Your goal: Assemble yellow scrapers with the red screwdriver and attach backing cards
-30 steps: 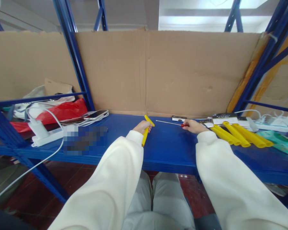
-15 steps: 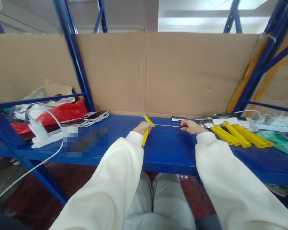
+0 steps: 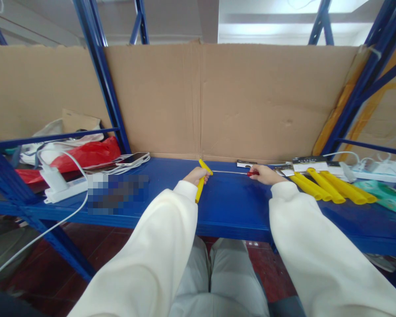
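Observation:
My left hand (image 3: 196, 175) is closed around a yellow T-shaped tool (image 3: 200, 189), whose handle points down towards me and whose short crosspiece tilts at the top. My right hand (image 3: 263, 173) grips the red handle of a screwdriver (image 3: 252, 173). The screwdriver's thin metal shaft lies level and runs left to the crosspiece of the yellow tool. How its tip meets the tool is too small to tell. Both hands are just above the blue tabletop (image 3: 232, 202).
Several yellow tubular handles (image 3: 330, 187) lie at right beside black-and-white cards (image 3: 308, 164) and a green packet (image 3: 387, 196). At left are a phone (image 3: 133, 159), a white power strip (image 3: 64, 189) and a red bag (image 3: 92, 154). Cardboard (image 3: 251, 101) walls the back, between blue posts.
Almost nothing differs. The hands keep the same hold on the yellow tool and the screwdriver, and the whole view has shifted very slightly.

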Tool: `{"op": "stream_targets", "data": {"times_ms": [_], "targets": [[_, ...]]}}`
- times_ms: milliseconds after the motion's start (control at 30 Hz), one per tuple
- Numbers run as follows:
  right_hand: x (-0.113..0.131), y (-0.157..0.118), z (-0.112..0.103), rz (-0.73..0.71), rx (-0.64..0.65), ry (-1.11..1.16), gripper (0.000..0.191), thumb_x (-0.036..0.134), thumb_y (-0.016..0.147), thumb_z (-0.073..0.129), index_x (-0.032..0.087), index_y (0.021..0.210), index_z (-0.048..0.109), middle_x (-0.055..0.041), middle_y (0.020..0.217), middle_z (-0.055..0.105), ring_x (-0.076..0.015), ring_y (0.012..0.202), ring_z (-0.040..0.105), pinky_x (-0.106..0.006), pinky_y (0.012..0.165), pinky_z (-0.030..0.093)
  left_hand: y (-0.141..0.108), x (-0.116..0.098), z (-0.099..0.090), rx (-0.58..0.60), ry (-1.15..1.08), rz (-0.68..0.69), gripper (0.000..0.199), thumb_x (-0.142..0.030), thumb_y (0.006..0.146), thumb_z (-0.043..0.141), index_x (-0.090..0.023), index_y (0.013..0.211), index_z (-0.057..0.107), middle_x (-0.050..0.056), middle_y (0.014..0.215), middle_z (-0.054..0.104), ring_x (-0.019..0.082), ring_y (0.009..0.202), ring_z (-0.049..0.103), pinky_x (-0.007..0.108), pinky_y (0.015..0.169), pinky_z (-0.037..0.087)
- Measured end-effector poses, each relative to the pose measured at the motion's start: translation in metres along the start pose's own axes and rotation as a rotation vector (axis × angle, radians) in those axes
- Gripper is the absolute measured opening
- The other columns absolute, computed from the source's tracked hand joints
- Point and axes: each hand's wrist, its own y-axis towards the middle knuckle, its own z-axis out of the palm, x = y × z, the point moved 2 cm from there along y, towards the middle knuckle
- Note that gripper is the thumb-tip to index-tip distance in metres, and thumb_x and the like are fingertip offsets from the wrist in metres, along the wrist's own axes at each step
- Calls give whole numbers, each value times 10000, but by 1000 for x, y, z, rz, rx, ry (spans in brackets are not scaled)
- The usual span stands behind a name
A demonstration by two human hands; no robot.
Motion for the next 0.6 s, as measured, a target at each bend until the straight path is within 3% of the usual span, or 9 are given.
{"op": "stream_targets", "data": {"times_ms": [600], "targets": [[0, 0, 2, -15, -8, 65, 64, 146, 747, 638, 202, 765, 614, -36, 819, 718, -183, 769, 651, -297, 771, 505, 1, 2, 1, 8, -29, 16, 229, 28, 802, 566, -132, 639, 548, -49, 473, 413, 53, 384, 361, 169, 402, 299]]}}
